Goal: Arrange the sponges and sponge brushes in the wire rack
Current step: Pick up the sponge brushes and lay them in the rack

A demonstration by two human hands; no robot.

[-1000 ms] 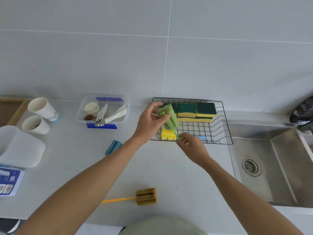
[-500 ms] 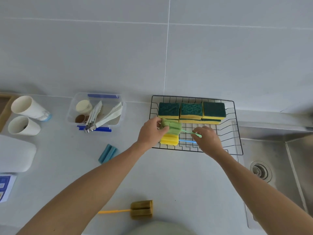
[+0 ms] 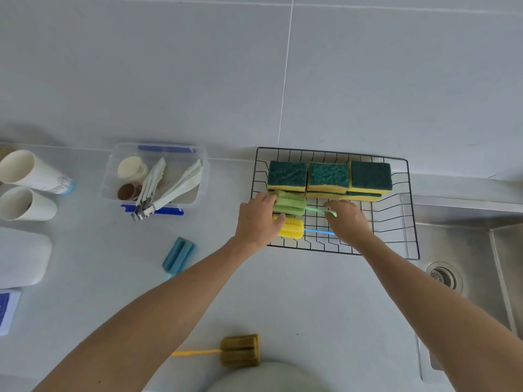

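A black wire rack (image 3: 407, 210) stands on the counter by the sink. Yellow sponges with dark green tops (image 3: 328, 176) are stacked along its back. A green sponge brush (image 3: 291, 204) lies in the rack in front of them. My left hand (image 3: 259, 222) grips its foam head and my right hand (image 3: 346, 219) pinches its green handle. A yellow sponge brush (image 3: 291, 228) with a blue handle lies just nearer. On the counter lie a blue sponge brush (image 3: 178, 254) and an olive one with a yellow handle (image 3: 240, 350).
A clear tub (image 3: 158, 176) with tongs and small cups sits left of the rack. Two paper cups (image 3: 25, 188) and a white container (image 3: 19, 258) are at far left. The steel sink (image 3: 464, 267) is right of the rack.
Both hands carried the green sponge brush from above the rack's front down into it, turning it flat so its handle points right. The camera view shifted a little.
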